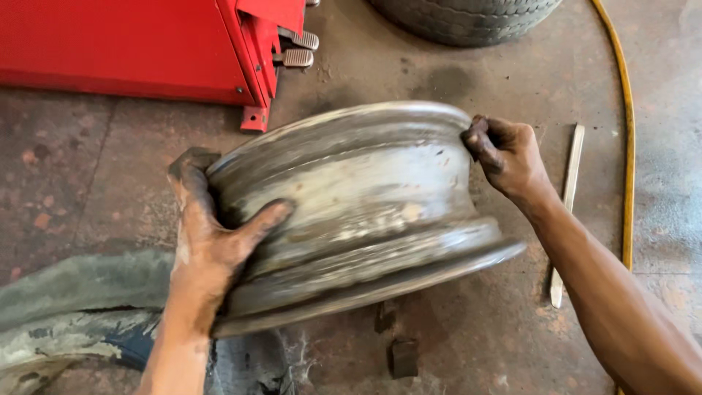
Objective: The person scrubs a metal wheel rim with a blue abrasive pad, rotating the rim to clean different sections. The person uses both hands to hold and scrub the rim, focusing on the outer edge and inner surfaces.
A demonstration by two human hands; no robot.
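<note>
Across the whole frame ran a stained concrete floor (453, 80), brown and grey, oil-marked. Upper left of the frame: a red machine cabinet (124, 44) stood on that floor, with two grey foot pedals (296, 47) sticking out at its right edge. Centre of the frame: a bare steel wheel rim (358, 212), dull silver, scuffed, was held off the floor and tilted, its barrel facing the camera and its lower flange sweeping toward the right. Lower left corner: a worn black tyre (73, 307) lay flat, partly under the rim and the left forearm. Top centre: part of a second tyre (468, 18), tread visible, cut off by the frame edge. Right edge: a yellow hose (625, 146) ran down the floor from top to lower right. Just left of the hose lay a thin pale metal bar (569, 197), partly hidden behind the right forearm. Left hand (208, 234), grimy, gripped the rim's left side, thumb pressed across the barrel, fingers wrapped behind the upper flange. Right hand (508, 153) was clenched on the rim's upper right edge, fingers curled over the flange lip. Bottom centre, below the rim: two small dark blocks (398, 344) on the floor, too blurred to tell what they were.
</note>
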